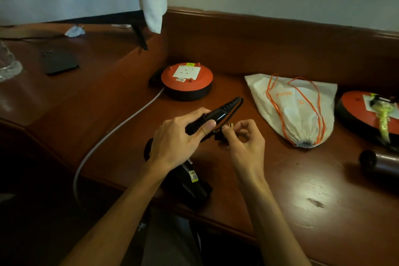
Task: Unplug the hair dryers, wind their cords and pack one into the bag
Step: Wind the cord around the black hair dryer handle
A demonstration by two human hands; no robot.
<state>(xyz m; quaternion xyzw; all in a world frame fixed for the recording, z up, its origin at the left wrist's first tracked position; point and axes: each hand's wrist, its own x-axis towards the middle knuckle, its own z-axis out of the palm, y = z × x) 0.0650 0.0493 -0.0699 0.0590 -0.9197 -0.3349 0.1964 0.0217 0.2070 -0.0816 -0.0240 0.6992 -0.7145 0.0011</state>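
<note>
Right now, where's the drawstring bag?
In the head view, the drawstring bag lies flat on the desk to the right of the right hand, between the two orange cable reels.

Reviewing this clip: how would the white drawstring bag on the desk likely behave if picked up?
The white drawstring bag would probably go floppy: it lies flat and creased, like thin fabric. It looks light, apparently empty. Its orange cords trail loosely over it, so they might dangle or snag.

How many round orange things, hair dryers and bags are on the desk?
Orange socket reels: 2
Hair dryers: 2, one in the hands, one at the right edge
Bags: 1
Total: 5
</note>
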